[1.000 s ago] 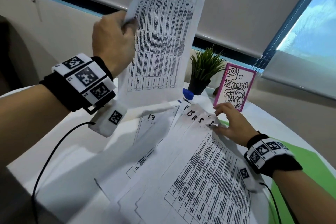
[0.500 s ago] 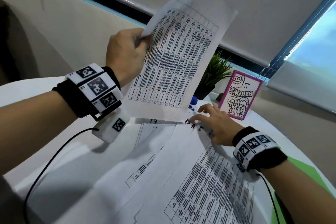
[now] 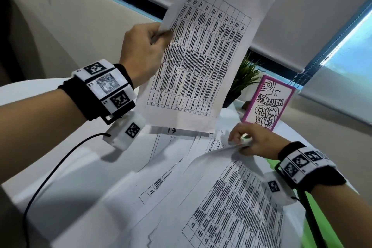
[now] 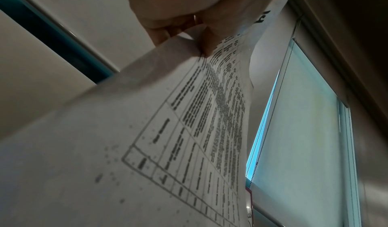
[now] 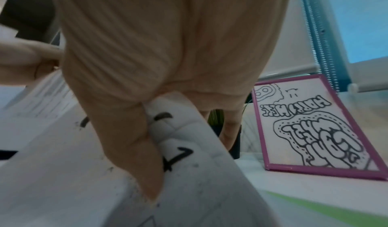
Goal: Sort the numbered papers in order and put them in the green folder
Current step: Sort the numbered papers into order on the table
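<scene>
My left hand (image 3: 147, 48) pinches the edge of a printed sheet (image 3: 203, 56) marked 14 and holds it up above the table; the same sheet (image 4: 159, 131) fills the left wrist view under the hand (image 4: 189, 36). Several numbered papers (image 3: 161, 177) lie fanned on the white table. My right hand (image 3: 247, 143) grips the top corners of the right-hand sheets (image 3: 231, 197) and lifts them; in the right wrist view the hand (image 5: 151, 139) pinches corners with handwritten digits (image 5: 178, 154). The green folder (image 3: 320, 217) lies under my right forearm, mostly hidden.
A small potted plant (image 3: 243, 78) and a pink-framed drawing (image 3: 267, 104) stand at the back of the table, just beyond my right hand. A black cable (image 3: 46, 179) trails from the left wrist across the table. Window blinds hang behind.
The left hand has tilted the held sheet to the right. The right hand went from pressing flat on the paper corners to gripping and lifting them.
</scene>
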Demonstrator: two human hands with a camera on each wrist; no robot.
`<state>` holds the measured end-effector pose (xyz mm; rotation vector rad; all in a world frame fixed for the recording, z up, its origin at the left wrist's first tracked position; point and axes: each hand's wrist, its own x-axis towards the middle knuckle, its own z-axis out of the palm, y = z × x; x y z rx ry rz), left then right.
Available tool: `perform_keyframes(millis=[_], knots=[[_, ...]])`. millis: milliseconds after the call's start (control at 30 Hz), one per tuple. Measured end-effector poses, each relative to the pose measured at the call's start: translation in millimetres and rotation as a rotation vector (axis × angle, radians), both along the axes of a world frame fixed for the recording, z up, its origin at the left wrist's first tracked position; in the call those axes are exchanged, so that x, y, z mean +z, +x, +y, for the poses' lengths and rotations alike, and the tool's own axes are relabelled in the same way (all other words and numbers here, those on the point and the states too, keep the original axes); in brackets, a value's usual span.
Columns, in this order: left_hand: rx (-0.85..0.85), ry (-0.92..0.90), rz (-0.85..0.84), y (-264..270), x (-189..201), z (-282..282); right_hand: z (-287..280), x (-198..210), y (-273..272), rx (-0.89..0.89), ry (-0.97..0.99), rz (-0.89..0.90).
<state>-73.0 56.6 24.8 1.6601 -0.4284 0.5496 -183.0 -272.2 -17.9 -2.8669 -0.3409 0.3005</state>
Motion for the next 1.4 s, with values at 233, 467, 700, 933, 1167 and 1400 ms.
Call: perform_keyframes(millis=[233,467,700,933,1167,1400], knots=[[-0.051,-0.122,-0.002,-4.3,6.5,-6.4,-15.2,-3.9,-44.5,-0.156,0.233,0.024],[-0.132,-0.128,0.1,-17.1,-10.3,-49.9,-15.6,12.7,-81.7,-0.072,0.439,-0.136],[-0.375,0.197,0.439,-39.9,-54.2,-92.0,-14.9,21.4,-113.7,-0.061,0.413,-0.268],[-0.539,0.583,0.695,-66.4,-92.2,-96.3,-14.7,19.8,-113.7,-0.078,0.352,-0.351],[-0.595,0.667,0.577,-82.7,-84.0,-81.6,-18.0,16.3,-94.2,-0.022,0.293,-0.319],[-0.581,0.834,0.448,-93.7,-73.5,-88.0,-22.1,31.4,-75.1,-0.048,0.284,-0.321]])
